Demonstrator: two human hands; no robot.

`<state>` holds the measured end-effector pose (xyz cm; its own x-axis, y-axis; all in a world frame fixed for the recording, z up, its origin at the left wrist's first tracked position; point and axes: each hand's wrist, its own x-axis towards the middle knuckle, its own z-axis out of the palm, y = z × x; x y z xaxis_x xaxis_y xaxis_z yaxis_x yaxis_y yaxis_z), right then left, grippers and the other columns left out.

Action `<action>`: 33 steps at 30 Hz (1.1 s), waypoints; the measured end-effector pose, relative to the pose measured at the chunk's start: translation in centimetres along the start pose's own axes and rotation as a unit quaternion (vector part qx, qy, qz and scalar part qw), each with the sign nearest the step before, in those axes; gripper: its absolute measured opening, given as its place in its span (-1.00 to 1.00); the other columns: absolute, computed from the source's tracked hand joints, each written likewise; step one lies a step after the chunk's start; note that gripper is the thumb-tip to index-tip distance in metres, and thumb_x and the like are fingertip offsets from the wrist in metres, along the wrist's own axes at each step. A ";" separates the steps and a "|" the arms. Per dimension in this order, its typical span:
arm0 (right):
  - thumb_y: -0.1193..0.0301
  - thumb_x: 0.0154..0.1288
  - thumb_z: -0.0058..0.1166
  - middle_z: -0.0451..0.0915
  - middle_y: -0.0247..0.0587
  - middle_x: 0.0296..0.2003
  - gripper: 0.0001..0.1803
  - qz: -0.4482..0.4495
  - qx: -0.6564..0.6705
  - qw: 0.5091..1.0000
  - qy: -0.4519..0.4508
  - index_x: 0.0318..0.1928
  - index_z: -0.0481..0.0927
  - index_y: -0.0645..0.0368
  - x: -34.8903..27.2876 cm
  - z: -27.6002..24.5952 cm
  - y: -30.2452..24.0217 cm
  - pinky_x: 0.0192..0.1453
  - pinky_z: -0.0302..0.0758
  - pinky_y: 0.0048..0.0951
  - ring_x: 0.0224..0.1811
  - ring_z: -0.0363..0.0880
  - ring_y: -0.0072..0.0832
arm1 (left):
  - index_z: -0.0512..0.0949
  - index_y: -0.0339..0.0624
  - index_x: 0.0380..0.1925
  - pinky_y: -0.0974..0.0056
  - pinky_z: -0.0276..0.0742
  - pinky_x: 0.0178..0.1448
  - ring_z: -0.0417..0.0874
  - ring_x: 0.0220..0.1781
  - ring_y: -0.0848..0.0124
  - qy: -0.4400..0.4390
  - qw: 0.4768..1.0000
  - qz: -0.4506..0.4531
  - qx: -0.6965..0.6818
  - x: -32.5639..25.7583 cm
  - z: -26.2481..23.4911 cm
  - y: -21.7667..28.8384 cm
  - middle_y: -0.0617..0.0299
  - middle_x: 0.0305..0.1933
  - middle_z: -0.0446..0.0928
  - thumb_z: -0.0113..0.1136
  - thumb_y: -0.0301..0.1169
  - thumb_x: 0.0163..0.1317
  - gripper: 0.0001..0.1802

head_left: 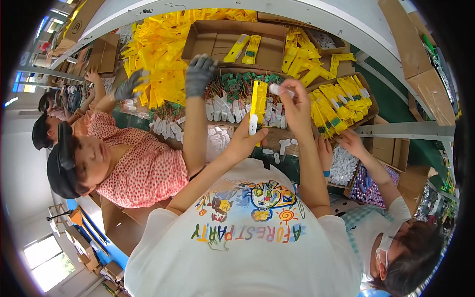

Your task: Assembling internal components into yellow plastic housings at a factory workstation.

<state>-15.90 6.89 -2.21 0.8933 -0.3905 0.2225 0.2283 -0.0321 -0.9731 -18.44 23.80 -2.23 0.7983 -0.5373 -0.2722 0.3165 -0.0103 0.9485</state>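
Observation:
My left hand is closed around the lower end of a long yellow plastic shell, which stands roughly upright in front of my chest. A white oval piece lies on the shell's lower part, by my left thumb. Close to the shell's upper end, my right hand pinches a small white plastic piece between thumb and fingers. Just beyond the shell lie green circuit boards with thin wires and rows of white oblong parts. Loose white pieces rest on the bench below my hands.
A gloved co-worker's hand reaches in at left, before a heap of yellow shells. At the back stands a cardboard box with two shells. Another co-worker's hand is beside a box of filled yellow shells at right.

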 end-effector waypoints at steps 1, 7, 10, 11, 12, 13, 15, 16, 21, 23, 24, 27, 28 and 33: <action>0.51 0.18 0.16 0.49 -0.38 -0.42 -0.87 0.000 0.001 1.000 -0.001 -0.29 0.50 0.24 -0.2 0.1 0.2 -0.46 0.31 -0.64 -0.50 0.38 -0.68 | 0.20 -0.21 0.08 0.40 0.43 -0.32 0.51 -0.43 0.52 0.010 1.000 0.016 0.007 0.0 0.0 -0.1 0.26 -0.35 0.43 0.07 -0.49 0.26 -0.58; 0.57 0.16 0.15 0.41 -0.31 -0.26 -0.81 -0.056 -0.084 0.995 -0.026 -0.18 0.65 0.18 -1.8 1.2 -0.1 -0.26 0.36 -0.65 -0.33 0.40 -0.65 | 0.19 -0.21 0.10 0.39 0.45 -0.33 0.50 -0.44 0.51 0.001 1.000 -0.013 0.001 -0.2 -0.3 -0.2 0.26 -0.41 0.42 0.05 -0.51 0.25 -0.56; 0.58 0.12 0.18 0.40 -0.31 -0.27 -0.78 -0.086 -0.152 0.984 -0.032 -0.18 0.66 0.16 -1.6 1.4 0.0 -0.24 0.38 -0.62 -0.35 0.40 -0.61 | 0.22 -0.23 0.10 0.36 0.48 -0.27 0.51 -0.41 0.48 -0.053 0.996 -0.027 -0.062 -0.3 -0.7 -0.2 0.25 -0.36 0.42 0.05 -0.52 0.25 -0.58; 0.58 0.12 0.18 0.40 -0.31 -0.27 -0.78 -0.086 -0.152 0.984 -0.032 -0.18 0.66 0.16 -1.4 1.3 0.1 -0.24 0.38 -0.62 -0.35 0.40 -0.61 | 0.22 -0.23 0.10 0.36 0.48 -0.27 0.51 -0.41 0.48 -0.053 0.996 -0.027 -0.062 -0.5 -0.8 -0.2 0.25 -0.36 0.42 0.05 -0.52 0.25 -0.58; 0.52 0.18 0.13 0.43 -0.29 -0.25 -0.79 -0.137 -0.171 0.975 -0.038 -0.14 0.64 0.18 -1.2 1.4 0.1 -0.20 0.39 -0.59 -0.31 0.43 -0.57 | 0.23 -0.23 0.10 0.37 0.48 -0.28 0.51 -0.41 0.47 -0.068 0.994 -0.028 -0.079 -0.7 -1.0 -0.2 0.25 -0.36 0.42 0.05 -0.51 0.24 -0.57; 0.46 0.24 0.09 0.46 -0.28 -0.23 -0.78 -0.188 -0.190 0.963 -0.044 -0.10 0.62 0.20 -1.1 1.5 0.0 -0.16 0.39 -0.57 -0.28 0.46 -0.53 | 0.23 -0.23 0.10 0.37 0.48 -0.28 0.51 -0.42 0.47 -0.083 0.991 -0.030 -0.097 -1.0 -1.0 -0.1 0.25 -0.37 0.41 0.06 -0.51 0.24 -0.57; 0.38 0.32 -0.03 0.50 -0.23 -0.22 -0.73 -0.219 -0.206 0.953 -0.043 -0.06 0.59 0.23 -0.8 1.8 -1.4 -0.11 0.40 -0.54 -0.24 0.49 -0.49 | 0.25 -0.22 0.09 0.37 0.48 -0.29 0.50 -0.43 0.48 -0.083 0.994 -0.029 -0.072 -1.5 -0.8 0.5 0.25 -0.37 0.42 0.08 -0.51 0.22 -0.57; 0.31 0.39 -0.14 0.54 -0.19 -0.21 -0.66 -0.250 -0.221 0.942 -0.040 -0.02 0.56 0.27 -0.7 2.0 -2.0 -0.05 0.40 -0.51 -0.19 0.52 -0.44 | 0.28 -0.22 0.07 0.37 0.48 -0.30 0.50 -0.43 0.49 -0.084 0.995 -0.028 -0.046 -1.8 -0.7 0.7 0.25 -0.37 0.43 0.11 -0.50 0.20 -0.58; 0.16 0.43 -0.33 0.59 -0.13 -0.38 -0.49 0.074 0.042 0.988 -0.127 -0.06 0.54 0.37 -0.9 1.2 -1.3 -0.11 0.44 -0.54 -0.24 0.58 -0.45 | 0.42 -0.22 -0.03 0.40 0.46 -0.36 0.49 -0.46 0.55 -0.075 0.996 -0.035 0.033 -2.7 -1.0 -0.3 0.26 -0.38 0.48 0.20 -0.51 0.12 -0.63; 0.14 0.41 -0.29 0.57 -0.21 -0.54 -0.47 0.207 0.043 0.949 -0.234 -0.23 0.61 0.36 -0.7 0.0 -1.7 -0.33 0.44 -0.59 -0.45 0.57 -0.52 | 0.43 -0.21 -0.02 0.30 0.47 -0.29 0.54 -0.43 0.46 -0.084 0.972 0.078 0.206 -2.5 -1.8 -0.2 0.15 -0.39 0.54 0.22 -0.42 0.09 -0.59; 0.12 0.40 -0.29 0.51 -0.26 -0.67 -0.45 0.205 0.030 0.953 -0.223 -0.40 0.62 0.32 -1.0 0.1 -1.6 -0.48 0.39 -0.59 -0.62 0.51 -0.54 | 0.49 -0.25 -0.14 0.28 0.47 -0.26 0.56 -0.41 0.43 -0.089 0.984 0.016 0.155 -2.4 -2.0 0.1 0.11 -0.40 0.56 0.24 -0.40 0.07 -0.67; 0.09 0.41 -0.33 0.52 -0.26 -0.66 -0.41 0.234 0.047 0.913 -0.331 -0.40 0.64 0.30 0.6 -0.2 -1.4 -0.45 0.40 -0.60 -0.61 0.51 -0.55 | 0.51 -0.25 -0.20 0.28 0.46 -0.25 0.56 -0.40 0.42 -0.112 0.979 0.033 0.164 -1.6 -2.4 -0.3 0.09 -0.41 0.55 0.25 -0.41 0.05 -0.70; 0.04 0.42 -0.40 0.52 -0.26 -0.66 -0.35 0.210 0.003 0.913 -0.350 -0.36 0.64 0.31 1.2 0.2 -1.5 -0.46 0.39 -0.60 -0.60 0.50 -0.55 | 0.52 -0.25 -0.20 0.27 0.47 -0.23 0.56 -0.40 0.37 -0.106 0.988 -0.033 0.103 -1.3 -2.5 -0.6 0.08 -0.41 0.55 0.26 -0.40 0.02 -0.69; -0.12 0.39 -0.49 0.58 -0.18 -0.55 -0.25 0.271 0.009 0.905 -0.328 -0.27 0.62 0.30 3.0 -0.5 1.0 -0.28 0.47 -0.55 -0.45 0.58 -0.46 | 0.51 -0.25 -0.23 0.29 0.47 -0.23 0.58 -0.37 0.33 -0.094 0.966 0.143 0.196 2.5 -5.0 -2.2 0.09 -0.42 0.55 0.30 -0.32 -0.01 -0.65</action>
<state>-13.18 5.23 -2.54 0.9123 0.2856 -0.2936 -0.3116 0.0186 -0.9500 -14.65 26.68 -5.82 0.7056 -0.7085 0.0085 -0.1498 -0.1374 0.9791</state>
